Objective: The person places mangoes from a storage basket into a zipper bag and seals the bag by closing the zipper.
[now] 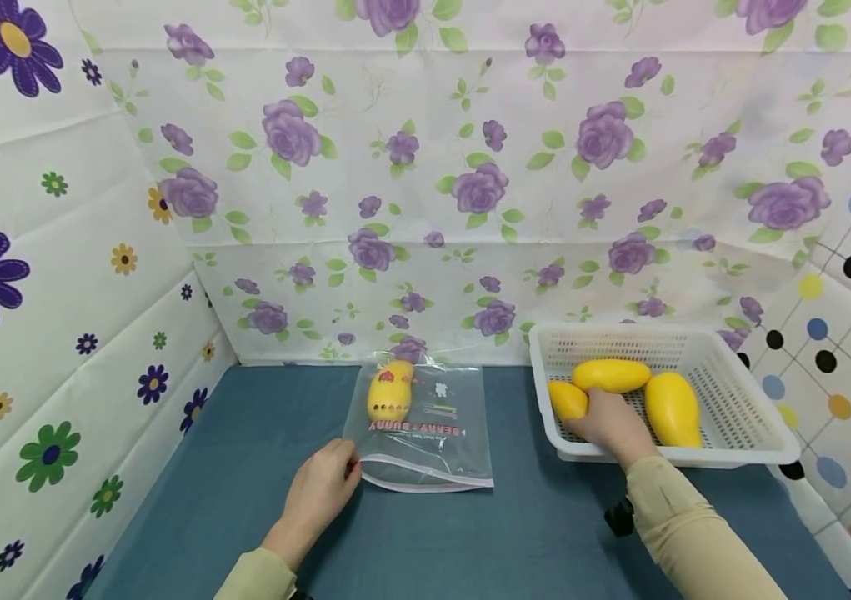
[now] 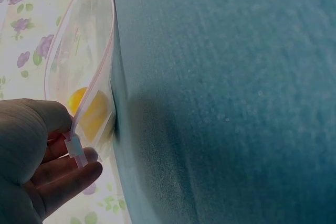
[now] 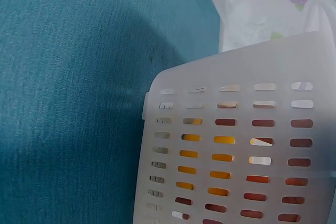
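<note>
A clear zip bag (image 1: 463, 454) lies on the table with one yellow mango (image 1: 389, 396) inside, under its printed front. My left hand (image 1: 323, 483) pinches the bag's near left corner; in the left wrist view its fingers (image 2: 71, 184) are at the white zip slider (image 2: 74, 146), and the bag's mouth gapes. My right hand (image 1: 613, 423) reaches into a white basket (image 1: 758, 417) and grips the leftmost mango (image 1: 566, 398). Two more mangoes lie there, one behind the hand (image 1: 611, 375) and one to its right (image 1: 673, 408). In the right wrist view the slotted basket wall (image 3: 236, 66) hides most of this hand.
A blue cloth covers the table (image 1: 530, 533). Flowered sheeting (image 1: 395, 208) stands as a wall along the back, with more on the left side and a dotted sheet (image 1: 838, 383) on the right, close to the basket.
</note>
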{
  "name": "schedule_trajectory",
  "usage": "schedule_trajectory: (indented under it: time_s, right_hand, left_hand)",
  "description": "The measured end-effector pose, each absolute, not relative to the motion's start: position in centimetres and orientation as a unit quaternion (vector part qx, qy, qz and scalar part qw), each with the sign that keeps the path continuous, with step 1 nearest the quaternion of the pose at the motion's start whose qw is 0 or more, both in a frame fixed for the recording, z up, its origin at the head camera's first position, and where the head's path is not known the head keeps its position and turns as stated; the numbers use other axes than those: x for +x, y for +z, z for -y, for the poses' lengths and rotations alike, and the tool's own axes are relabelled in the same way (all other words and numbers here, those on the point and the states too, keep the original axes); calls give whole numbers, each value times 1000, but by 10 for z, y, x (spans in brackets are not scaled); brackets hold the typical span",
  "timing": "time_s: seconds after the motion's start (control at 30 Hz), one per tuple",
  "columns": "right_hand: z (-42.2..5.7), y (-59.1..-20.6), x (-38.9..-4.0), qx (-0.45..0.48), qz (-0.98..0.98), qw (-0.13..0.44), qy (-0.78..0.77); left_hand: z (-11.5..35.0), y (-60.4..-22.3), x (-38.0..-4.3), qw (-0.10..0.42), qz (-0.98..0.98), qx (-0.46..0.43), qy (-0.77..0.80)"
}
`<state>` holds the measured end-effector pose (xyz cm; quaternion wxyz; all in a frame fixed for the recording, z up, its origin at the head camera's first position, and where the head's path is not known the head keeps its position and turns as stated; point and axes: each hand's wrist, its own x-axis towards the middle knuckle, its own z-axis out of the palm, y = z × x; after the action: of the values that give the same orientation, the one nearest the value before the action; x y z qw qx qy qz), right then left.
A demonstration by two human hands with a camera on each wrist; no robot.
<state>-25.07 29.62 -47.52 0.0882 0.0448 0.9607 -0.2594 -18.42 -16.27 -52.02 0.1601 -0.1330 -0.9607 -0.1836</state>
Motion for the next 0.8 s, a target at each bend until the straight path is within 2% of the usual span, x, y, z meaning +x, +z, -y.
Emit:
schedule_trajectory:
  time_s: [0.8]
  right_hand:
    - [-295, -475, -252, 62, -964, 93, -243]
  left_hand:
    - [169, -525, -183, 183, 953, -148, -190]
